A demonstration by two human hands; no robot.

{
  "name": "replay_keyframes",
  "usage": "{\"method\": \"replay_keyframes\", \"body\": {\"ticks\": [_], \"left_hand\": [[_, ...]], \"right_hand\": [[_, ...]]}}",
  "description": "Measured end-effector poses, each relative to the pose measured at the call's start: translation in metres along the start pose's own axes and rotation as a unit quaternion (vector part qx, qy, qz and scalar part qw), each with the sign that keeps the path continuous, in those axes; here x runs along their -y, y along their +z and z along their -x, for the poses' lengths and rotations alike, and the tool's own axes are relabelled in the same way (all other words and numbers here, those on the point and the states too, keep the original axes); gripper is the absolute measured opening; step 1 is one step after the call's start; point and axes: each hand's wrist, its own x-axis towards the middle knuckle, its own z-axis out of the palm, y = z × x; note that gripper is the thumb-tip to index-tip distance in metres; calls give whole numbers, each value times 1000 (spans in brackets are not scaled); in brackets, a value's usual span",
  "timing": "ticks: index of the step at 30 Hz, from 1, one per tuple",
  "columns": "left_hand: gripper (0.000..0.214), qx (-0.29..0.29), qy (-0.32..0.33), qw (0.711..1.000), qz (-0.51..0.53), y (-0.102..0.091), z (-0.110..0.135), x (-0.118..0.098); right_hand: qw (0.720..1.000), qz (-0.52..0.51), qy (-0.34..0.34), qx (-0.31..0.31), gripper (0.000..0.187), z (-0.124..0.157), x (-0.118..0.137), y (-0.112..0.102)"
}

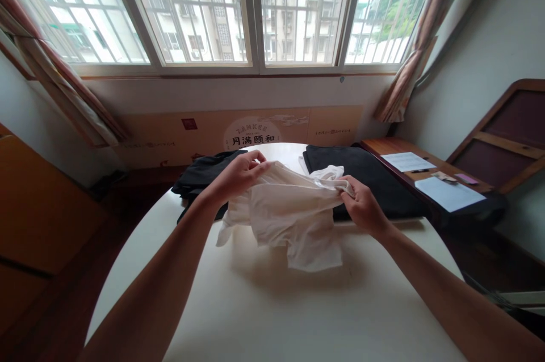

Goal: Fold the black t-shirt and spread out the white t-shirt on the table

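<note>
A white cloth garment (293,214) hangs in loose folds above the table, stretched between my two hands. My left hand (244,172) is closed on its upper left edge, fingers pinching the fabric. On the other side, my right hand (361,203) grips the bunched upper right edge. The exact kind of garment cannot be made out from its folds. Behind it, dark crumpled clothing (204,175) lies at the left, and a flat black folded cloth (374,180) lies at the right.
The round white table (272,316) spreads beneath my arms. A wooden side table (378,149) at the right carries paper sheets (449,192) and a pen (420,171). A printed cardboard panel (170,132) stands under the barred window (251,10). A folded wooden frame (506,135) leans by the wall.
</note>
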Motion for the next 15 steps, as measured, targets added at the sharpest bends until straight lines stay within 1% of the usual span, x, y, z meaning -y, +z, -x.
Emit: {"method": "replay_keyframes", "body": {"ticks": [2,4,6,8,10,11,12,13,14,15], "left_hand": [[45,-3,10,1000,-17,-7,0,2],[42,-20,23,998,-49,-13,-1,4],[39,-52,39,994,-93,-18,0,5],[38,-89,48,985,-141,-21,0,6],[40,-111,42,977,-178,-24,2,7],[42,-108,33,976,-186,-25,2,7],[45,-94,22,978,-188,-26,3,7],[48,-68,11,981,-182,-28,4,7],[50,-35,4,984,-172,-29,4,7],[51,-1,1,987,-162,-30,5,6]], "right_hand": [[1000,4,-5,4,19,-3,-5,-3],[1000,-16,3,-9,23,-6,-7,-5],[995,-81,53,-21,21,-7,-4,-6],[974,-186,127,-7,19,-8,0,-6],[943,-280,180,16,19,-8,4,-5],[931,-308,194,19,18,-8,5,-4],[923,-326,203,16,13,-8,5,-4],[919,-333,211,10,13,-8,3,-4],[921,-326,216,5,21,-8,1,-4],[930,-298,215,-1,30,-8,-1,-4]]}}
